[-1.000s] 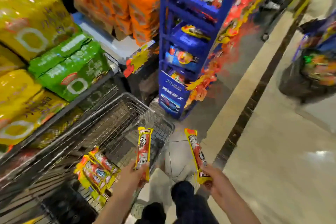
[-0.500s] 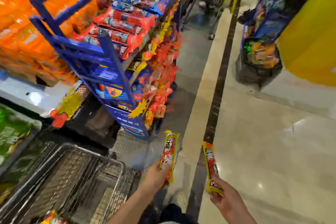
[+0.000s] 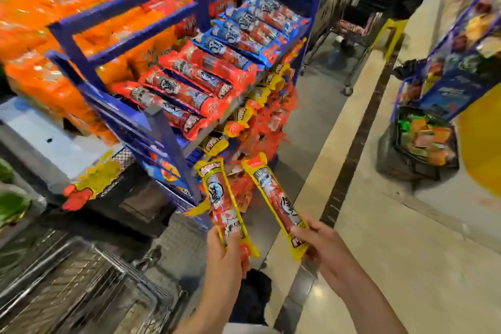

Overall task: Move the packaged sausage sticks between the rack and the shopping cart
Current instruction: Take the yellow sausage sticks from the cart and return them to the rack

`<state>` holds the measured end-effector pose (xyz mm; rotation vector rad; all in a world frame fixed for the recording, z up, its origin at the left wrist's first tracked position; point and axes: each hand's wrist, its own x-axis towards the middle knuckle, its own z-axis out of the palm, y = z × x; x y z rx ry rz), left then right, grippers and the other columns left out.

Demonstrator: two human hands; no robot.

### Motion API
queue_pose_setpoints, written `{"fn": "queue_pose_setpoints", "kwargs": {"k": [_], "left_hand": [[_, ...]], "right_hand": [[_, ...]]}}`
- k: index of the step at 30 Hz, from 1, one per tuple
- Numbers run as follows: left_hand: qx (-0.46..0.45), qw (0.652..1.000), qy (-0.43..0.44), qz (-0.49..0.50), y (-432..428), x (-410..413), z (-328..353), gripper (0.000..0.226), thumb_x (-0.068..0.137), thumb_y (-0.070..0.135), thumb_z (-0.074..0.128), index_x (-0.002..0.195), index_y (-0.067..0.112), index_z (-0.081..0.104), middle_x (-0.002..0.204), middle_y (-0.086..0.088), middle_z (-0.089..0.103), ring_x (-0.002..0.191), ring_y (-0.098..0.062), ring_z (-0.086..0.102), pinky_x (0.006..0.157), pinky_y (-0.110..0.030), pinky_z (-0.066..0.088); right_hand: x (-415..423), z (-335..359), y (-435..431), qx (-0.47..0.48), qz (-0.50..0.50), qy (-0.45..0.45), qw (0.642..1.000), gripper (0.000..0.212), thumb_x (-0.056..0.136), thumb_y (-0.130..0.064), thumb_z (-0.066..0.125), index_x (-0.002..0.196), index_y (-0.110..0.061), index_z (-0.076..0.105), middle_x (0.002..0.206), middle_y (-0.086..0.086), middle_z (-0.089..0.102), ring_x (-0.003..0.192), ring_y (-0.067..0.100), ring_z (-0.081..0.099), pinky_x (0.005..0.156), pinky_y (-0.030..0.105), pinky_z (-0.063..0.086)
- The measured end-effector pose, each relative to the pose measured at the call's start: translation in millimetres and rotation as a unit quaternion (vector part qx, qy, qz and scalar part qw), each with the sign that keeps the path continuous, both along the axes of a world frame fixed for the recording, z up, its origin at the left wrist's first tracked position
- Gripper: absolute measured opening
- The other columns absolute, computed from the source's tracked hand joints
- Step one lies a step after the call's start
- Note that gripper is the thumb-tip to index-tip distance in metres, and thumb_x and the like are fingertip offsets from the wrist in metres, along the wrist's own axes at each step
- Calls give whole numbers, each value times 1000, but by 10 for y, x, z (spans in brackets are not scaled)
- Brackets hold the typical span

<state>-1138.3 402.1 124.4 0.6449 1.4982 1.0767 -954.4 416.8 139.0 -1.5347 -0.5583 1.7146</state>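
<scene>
My left hand (image 3: 226,253) grips the lower end of a yellow-edged sausage stick (image 3: 221,199), which points up toward the blue rack (image 3: 162,127). My right hand (image 3: 320,241) holds a second sausage stick (image 3: 273,194) the same way, tilted up and left. Both sticks hover in front of the rack's lower front side, where similar yellow and red packs hang (image 3: 260,116). The rack's sloped shelf carries red and blue sausage packs (image 3: 200,84). The wire shopping cart (image 3: 81,287) sits at the bottom left; its contents are out of view.
Orange snack bags (image 3: 54,68) fill the shelving to the left of the rack. A black basket of goods (image 3: 423,144) stands on the floor at the right beside another blue display (image 3: 461,68). Another cart (image 3: 355,35) stands behind the rack. Tiled aisle floor lies to the right.
The view has swung from the cart up to the rack. Both hands carried their sausage sticks away from the cart and now hold them close to the rack's lower front.
</scene>
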Motion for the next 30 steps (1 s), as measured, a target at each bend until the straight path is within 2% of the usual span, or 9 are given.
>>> {"fn": "queue_pose_setpoints", "kwargs": {"k": [5, 8, 10, 13, 17, 20, 22, 25, 30], "left_hand": [[-46, 995, 8, 91, 437, 170, -44, 12, 99, 28, 50, 103, 17, 50, 55, -11, 56, 38, -21, 46, 41, -28, 35], [-43, 993, 15, 112, 691, 224, 19, 15, 98, 24, 52, 106, 11, 51, 64, -10, 56, 38, -10, 50, 38, -26, 40], [-23, 993, 14, 113, 848, 224, 79, 10, 99, 16, 50, 101, 7, 49, 55, -4, 54, 34, -3, 49, 35, -13, 37], [11, 990, 15, 138, 996, 228, 96, 20, 98, 26, 53, 90, 7, 50, 45, 1, 54, 37, -8, 47, 36, -18, 37], [15, 987, 34, 158, 1112, 205, 66, 25, 100, 18, 48, 102, -7, 48, 49, -2, 53, 39, -10, 45, 38, -20, 36], [4, 983, 34, 178, 1288, 164, 37, 17, 99, 5, 49, 108, -9, 48, 56, -5, 49, 41, -6, 43, 40, -17, 36], [1, 980, 36, 194, 1400, 115, -44, 27, 96, 8, 55, 112, -13, 49, 61, -7, 51, 46, -7, 45, 44, -17, 38], [-13, 972, 22, 232, 1557, 41, -37, 36, 89, 25, 59, 116, 2, 54, 65, -6, 60, 53, -13, 53, 50, -25, 44], [-37, 939, -47, 338, 1782, -1, -88, 10, 96, 11, 56, 102, 18, 52, 55, 1, 61, 42, -12, 55, 55, -36, 48]], "right_hand": [[-20, 136, 856, 19, 87, 2, 996, 30, 78, -16, 76, 108, -23, 74, 77, 4, 63, 60, 13, 51, 54, 26, 38], [-33, 135, 1225, 27, 130, 4, 991, 35, 71, -22, 77, 106, -25, 75, 78, 4, 63, 61, 13, 51, 52, 23, 39], [-24, 99, 1437, 25, 161, 2, 987, 39, 70, -26, 76, 109, -25, 74, 84, 5, 65, 67, 14, 53, 54, 23, 42], [-13, 74, 1656, 25, 217, -4, 976, 43, 71, -29, 75, 114, -25, 72, 88, 4, 66, 73, 16, 55, 57, 24, 44], [-64, 52, 1908, 26, 236, 13, 971, 43, 72, -26, 74, 114, -18, 71, 82, 0, 67, 63, 9, 57, 52, 21, 43], [-129, 36, 2132, 18, 249, 33, 968, 36, 79, -20, 75, 114, -14, 70, 90, 4, 71, 68, 11, 63, 59, 24, 46], [-163, 22, 2258, 3, 244, 53, 968, 25, 87, -14, 69, 111, -11, 70, 91, 7, 73, 71, 14, 68, 60, 24, 50], [-255, 22, 2428, -18, 263, 56, 963, 28, 86, -21, 69, 110, -8, 68, 85, 8, 68, 67, 16, 62, 55, 23, 48], [-464, -27, 2705, -69, 299, 49, 951, 30, 76, -30, 77, 95, -9, 68, 71, 7, 59, 52, 16, 46, 49, 25, 36]]}}
